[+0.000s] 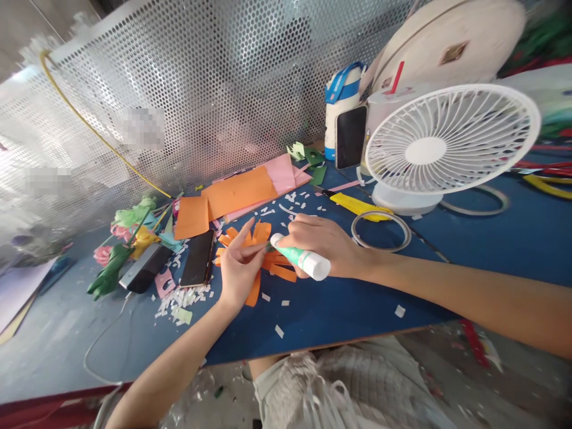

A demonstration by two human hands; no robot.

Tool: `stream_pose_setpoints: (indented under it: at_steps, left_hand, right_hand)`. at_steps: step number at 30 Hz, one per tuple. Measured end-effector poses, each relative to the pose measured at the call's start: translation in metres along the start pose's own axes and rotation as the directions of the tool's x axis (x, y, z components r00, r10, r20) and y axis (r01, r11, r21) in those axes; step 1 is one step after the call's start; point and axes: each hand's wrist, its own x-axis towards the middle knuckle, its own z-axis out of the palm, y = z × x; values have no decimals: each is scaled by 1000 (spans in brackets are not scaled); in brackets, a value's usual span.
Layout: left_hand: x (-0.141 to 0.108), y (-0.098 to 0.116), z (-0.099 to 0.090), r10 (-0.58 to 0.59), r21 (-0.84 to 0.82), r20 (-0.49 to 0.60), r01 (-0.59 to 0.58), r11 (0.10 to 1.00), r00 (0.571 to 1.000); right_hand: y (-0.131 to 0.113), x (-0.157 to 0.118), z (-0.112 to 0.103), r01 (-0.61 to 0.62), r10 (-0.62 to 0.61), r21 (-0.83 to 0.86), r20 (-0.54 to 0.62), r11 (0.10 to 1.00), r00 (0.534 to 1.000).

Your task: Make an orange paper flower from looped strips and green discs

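Observation:
My right hand [319, 241] is wrapped round a white and green glue stick [306, 259], whose near end points toward me. The glue stick's far tip is close to my left fingertips. With thumb and fingers together, my left hand [241, 262] grips an orange paper flower [263, 231] cut into long strips that fan out over the table. One left finger points up and away. A small dark green bit shows between the two hands; what it is I cannot make out. Part of the flower is hidden behind my hands.
On the blue table [339, 322] lie a black phone [197, 259], white paper scraps, orange paper [241, 193], a yellow utility knife [357, 205] and a tape ring [381, 231]. A white fan [451, 143] stands at right. Paper flowers [134, 232] lie left, before a perforated metal panel [214, 77].

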Motion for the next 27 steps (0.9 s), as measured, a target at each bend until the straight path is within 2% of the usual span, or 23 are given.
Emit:
stream_pose_setpoints:
  at_steps: [11,20,24,27]
  left_hand:
    - [0,3,1,-52,-46,-5,51,998,999]
    - [2,-1,-1,-46,-54,-3,46,997,999]
    - [5,-1,-1,-39,-28,4,40,999,999]
    - [7,-2,-1,-38,-45,-5,37,998,999]
  right_hand:
    - [-2,1,-3,61,-57,-161,32,985,998]
    - [-4,2,-4,63,-59,-189,29,980,998]
    - [-3,1,-5,68,-72,-195,-12,978,997]
    - [0,1,-8,33,-52,-159,-111,987,992]
